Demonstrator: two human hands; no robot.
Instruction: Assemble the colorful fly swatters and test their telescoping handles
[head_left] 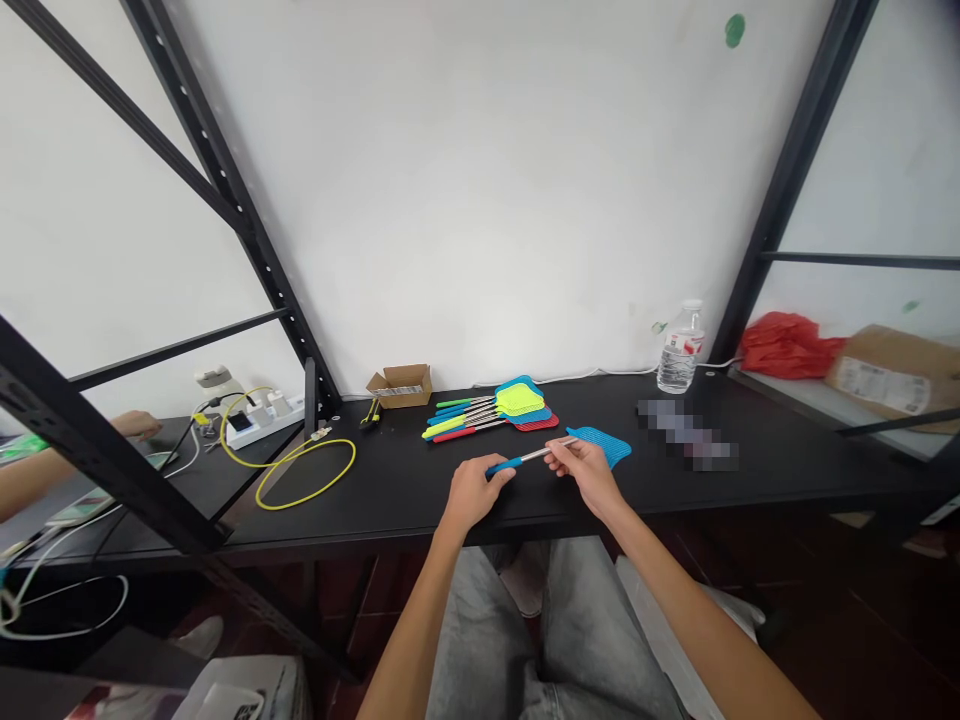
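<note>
A blue fly swatter point(604, 444) with a metal shaft lies across both my hands, just above the black table's front part. My left hand point(474, 492) is closed around its blue handle. Near the mesh head, my right hand point(583, 470) pinches the metal shaft, hiding part of it. Behind my hands, a pile of fly swatters point(519, 402) rests on the table, with yellow, blue and red heads to the right and their coloured handles to the left.
On the black table point(405, 480) stand a small open cardboard box point(405, 387) and a water bottle point(680, 348). A yellow cable point(306, 500) loops near a power strip point(264, 422) at left. Another person's hand point(133, 425) is beyond the black rack post point(225, 190). A blurred patch lies right.
</note>
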